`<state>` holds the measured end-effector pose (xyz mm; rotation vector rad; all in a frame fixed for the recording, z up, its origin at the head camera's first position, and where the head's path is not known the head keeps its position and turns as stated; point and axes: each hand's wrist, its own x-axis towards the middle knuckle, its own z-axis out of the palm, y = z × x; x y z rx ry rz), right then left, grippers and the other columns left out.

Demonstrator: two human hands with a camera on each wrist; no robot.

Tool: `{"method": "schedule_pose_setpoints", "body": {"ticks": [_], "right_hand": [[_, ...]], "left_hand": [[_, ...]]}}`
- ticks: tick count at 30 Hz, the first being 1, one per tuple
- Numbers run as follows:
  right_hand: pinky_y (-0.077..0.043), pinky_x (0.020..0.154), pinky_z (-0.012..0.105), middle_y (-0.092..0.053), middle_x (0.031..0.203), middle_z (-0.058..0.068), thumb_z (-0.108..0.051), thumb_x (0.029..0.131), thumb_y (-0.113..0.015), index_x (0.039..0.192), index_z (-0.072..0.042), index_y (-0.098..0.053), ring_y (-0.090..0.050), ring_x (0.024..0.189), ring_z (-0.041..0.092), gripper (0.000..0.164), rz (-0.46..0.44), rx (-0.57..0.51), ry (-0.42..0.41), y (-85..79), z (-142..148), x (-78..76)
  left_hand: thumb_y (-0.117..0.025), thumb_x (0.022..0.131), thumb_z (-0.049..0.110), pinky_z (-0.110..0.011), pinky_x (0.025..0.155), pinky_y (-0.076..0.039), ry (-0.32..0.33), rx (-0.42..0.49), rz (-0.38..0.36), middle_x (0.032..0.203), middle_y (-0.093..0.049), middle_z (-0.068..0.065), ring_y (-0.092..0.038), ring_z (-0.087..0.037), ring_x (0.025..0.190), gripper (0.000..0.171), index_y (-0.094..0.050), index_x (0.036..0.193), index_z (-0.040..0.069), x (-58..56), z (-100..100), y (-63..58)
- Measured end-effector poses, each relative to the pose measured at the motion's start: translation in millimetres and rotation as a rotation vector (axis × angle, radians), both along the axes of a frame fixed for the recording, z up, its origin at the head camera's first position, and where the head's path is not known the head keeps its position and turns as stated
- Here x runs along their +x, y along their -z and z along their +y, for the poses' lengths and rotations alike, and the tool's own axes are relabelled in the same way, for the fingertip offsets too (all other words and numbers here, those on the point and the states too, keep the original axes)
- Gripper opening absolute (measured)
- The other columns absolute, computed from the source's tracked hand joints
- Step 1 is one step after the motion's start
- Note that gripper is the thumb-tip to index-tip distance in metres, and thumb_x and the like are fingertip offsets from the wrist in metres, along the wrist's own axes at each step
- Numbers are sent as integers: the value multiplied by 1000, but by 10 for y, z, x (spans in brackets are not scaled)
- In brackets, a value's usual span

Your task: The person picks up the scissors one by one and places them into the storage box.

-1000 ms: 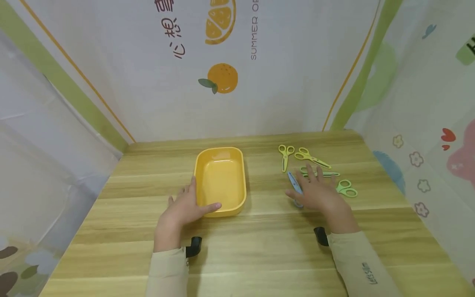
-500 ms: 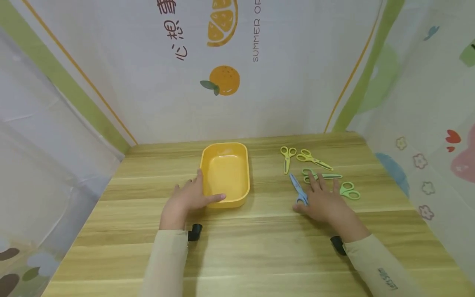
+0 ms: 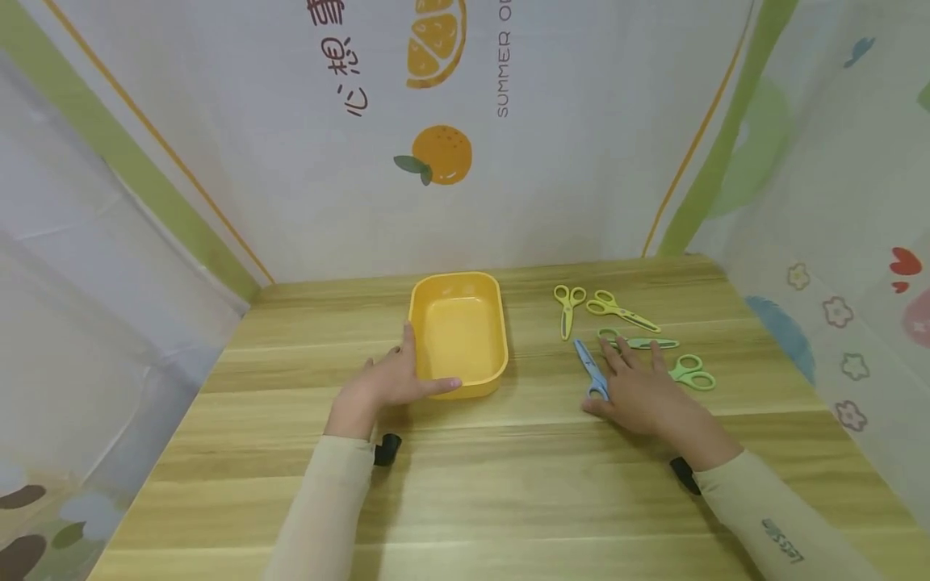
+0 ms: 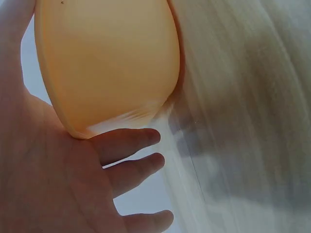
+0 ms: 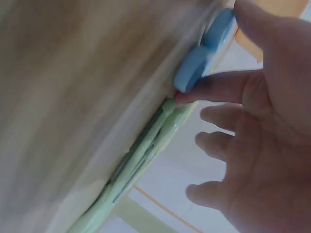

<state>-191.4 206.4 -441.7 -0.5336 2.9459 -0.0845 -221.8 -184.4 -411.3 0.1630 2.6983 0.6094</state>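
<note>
A yellow rectangular tray (image 3: 481, 390) sits left of the scissors with nothing in it. My left hand (image 3: 387, 382) lies at its near left corner, thumb over the near rim, straight fingers along the outer side. My right hand (image 3: 649, 399) spreads palm-down over the scissors. In the right wrist view, its thumb and index finger touch the handles of the blue scissors (image 5: 190, 69). Two green pairs lie around this hand: one pair of green scissors (image 3: 649, 343) just beyond the fingertips, the other green scissors (image 3: 693, 372) partly hidden beneath it.
Beyond the right hand lie two yellow pairs: yellow scissors (image 3: 568, 313) pointing toward me and more yellow scissors (image 3: 626, 313) slanting right. The wooden tabletop (image 3: 501, 484) ends at a white printed cloth (image 3: 552, 194) behind, with more cloth hanging on both sides.
The tray has slid to the right and away from me, with my left hand following along. My right hand has shifted slightly right and nearer, its thumb now beside the blue handles.
</note>
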Motion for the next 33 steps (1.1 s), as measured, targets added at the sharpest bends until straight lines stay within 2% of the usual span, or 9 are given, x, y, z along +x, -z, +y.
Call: {"method": "schedule_pose_setpoints", "body": {"ticks": [4, 6, 11, 13, 17, 21, 24, 27, 33], "right_hand": [[-3, 120, 85, -18, 176, 28, -64, 101, -60, 134, 10, -68, -17, 162, 52, 81, -48, -32, -17, -18, 32, 3], [-3, 120, 85, -18, 175, 28, -68, 100, -59, 126, 9, -73, -17, 162, 53, 83, -54, -30, -34, -22, 29, 1], [-6, 118, 87, -22, 174, 29, -72, 96, -61, 140, 12, -63, -20, 161, 52, 94, -37, -22, -67, -35, 49, -6], [-7, 118, 87, -22, 174, 29, -71, 96, -63, 148, 12, -55, -21, 161, 52, 98, -17, -9, -76, -31, 62, -14], [-8, 118, 87, -24, 173, 30, -71, 96, -64, 150, 11, -53, -24, 160, 52, 98, 22, 6, -77, -3, 87, -7], [-12, 118, 87, -28, 170, 34, -71, 95, -64, 151, 11, -51, -27, 159, 53, 101, 55, -1, -82, 30, 112, 45], [-15, 117, 87, -32, 168, 36, -67, 96, -66, 148, 11, -54, -31, 157, 52, 95, 92, 11, -98, 50, 124, 73], [-17, 119, 85, -35, 167, 35, -60, 99, -67, 141, 10, -62, -33, 157, 51, 82, 118, 8, -107, 53, 117, 83], [-19, 120, 82, -35, 165, 36, -53, 95, -76, 117, 4, -74, -32, 156, 54, 61, 88, -91, -97, 39, 91, 101]], "left_hand": [[-64, 78, 93, -70, 131, -13, -4, -20, 4, 170, -33, -29, -36, -44, 159, 152, 19, 167, 3, -18, 55, -32], [-64, 78, 93, -69, 129, -21, -13, -15, -1, 170, -33, -30, -39, -46, 156, 152, 20, 167, 3, -14, 47, -38], [-65, 80, 90, -65, 119, -42, -14, 34, -11, 168, -36, -32, -50, -48, 147, 151, 24, 166, 4, -8, 28, -36], [-68, 80, 88, -63, 119, -43, -10, 66, -17, 168, -35, -31, -51, -46, 147, 151, 25, 166, 4, -10, 21, -31], [-71, 81, 83, -60, 119, -44, 10, 135, -18, 170, -34, -29, -50, -42, 148, 152, 28, 164, 5, -36, 27, 6], [-71, 81, 84, -59, 119, -44, 26, 129, -12, 168, -36, -29, -52, -42, 147, 152, 28, 164, 4, -72, 57, 38], [-70, 79, 86, -60, 119, -44, 16, 104, -24, 168, -37, -30, -52, -43, 147, 153, 28, 165, 6, -77, 73, 35], [-69, 79, 87, -60, 120, -44, 5, 93, -36, 168, -37, -30, -51, -44, 147, 153, 28, 165, 7, -74, 75, 37], [-70, 80, 86, -60, 118, -45, -10, 101, -35, 166, -39, -31, -53, -44, 145, 152, 27, 165, 6, -49, 65, 36]]}}
